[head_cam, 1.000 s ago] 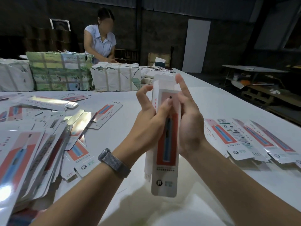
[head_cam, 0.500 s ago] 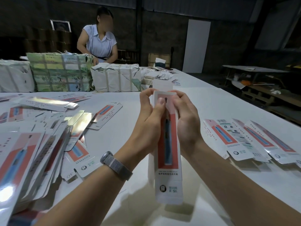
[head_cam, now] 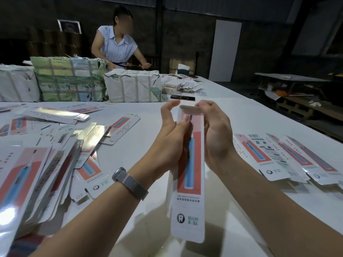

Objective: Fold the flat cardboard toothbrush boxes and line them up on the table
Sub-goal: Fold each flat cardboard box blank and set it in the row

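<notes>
- Since the earlier frame both hands had dropped lower on the box (head_cam: 189, 175), and the top flap (head_cam: 189, 109), which had stood straight up, was now bent over toward the wearer.
- Held upright between the two hands above the table (head_cam: 241, 115), the box showed its printed front to the camera, its lower end hanging free.
- Curled round the left edge, the left hand (head_cam: 171, 138) had its thumb pressed on the front panel near the top; its index finger was lifted clear.
- On the other side the right hand (head_cam: 216, 130) gripped the right edge, its fingertips hooked over the flap and pushing it down.
- To do this step well, in my judgement, the left thumb should brace the panel just below the crease while the right fingers roll the flap along the scored line, so the tab tucks inside rather than buckling.
- Squeezing the sides too hard would likely flatten the sleeve and shut the opening the tab needs.
- Whether the bottom end was already closed could not be told.
- A row of folded boxes (head_cam: 278, 156) lay on the table to the right, where this one would probably go; flat blanks (head_cam: 37, 164) were heaped to the left.
- Wrapped bundles (head_cam: 132, 86) stood at the far end, with another person (head_cam: 118, 45) behind them.
</notes>
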Motion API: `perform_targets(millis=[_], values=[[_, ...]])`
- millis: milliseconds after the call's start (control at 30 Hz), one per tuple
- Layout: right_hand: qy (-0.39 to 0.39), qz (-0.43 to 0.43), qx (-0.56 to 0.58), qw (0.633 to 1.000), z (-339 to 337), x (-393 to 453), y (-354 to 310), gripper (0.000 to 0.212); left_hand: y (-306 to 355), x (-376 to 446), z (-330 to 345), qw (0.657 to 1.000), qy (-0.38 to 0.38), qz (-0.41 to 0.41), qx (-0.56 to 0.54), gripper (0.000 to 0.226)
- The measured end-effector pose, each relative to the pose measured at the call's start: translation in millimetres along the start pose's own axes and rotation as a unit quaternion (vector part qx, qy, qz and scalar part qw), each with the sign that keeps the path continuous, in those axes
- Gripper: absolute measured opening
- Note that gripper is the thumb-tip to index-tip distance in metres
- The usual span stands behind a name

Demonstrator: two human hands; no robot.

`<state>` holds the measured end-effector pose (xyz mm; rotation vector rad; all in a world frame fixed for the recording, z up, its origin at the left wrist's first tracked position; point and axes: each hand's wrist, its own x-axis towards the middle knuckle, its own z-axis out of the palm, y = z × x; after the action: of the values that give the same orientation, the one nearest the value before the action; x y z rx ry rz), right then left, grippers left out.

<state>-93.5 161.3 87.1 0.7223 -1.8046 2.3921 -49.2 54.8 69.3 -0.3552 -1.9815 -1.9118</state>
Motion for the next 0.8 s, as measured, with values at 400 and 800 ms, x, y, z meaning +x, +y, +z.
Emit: perform_targets(millis=[400,800], values=[[-0.024,0.000,0.013,1.000,-6.0,3.1,-3.6,0.017,2.1,1.0,-8.2,0.993,-0.061,0.016,0.099,0.030],[-0.021,-0.006,-0.010,1.000,-12.9,7.5,-8.8,0.021,6.7,0.0,-15.6,0.987,-0.106,0.027,0.115,0.038]])
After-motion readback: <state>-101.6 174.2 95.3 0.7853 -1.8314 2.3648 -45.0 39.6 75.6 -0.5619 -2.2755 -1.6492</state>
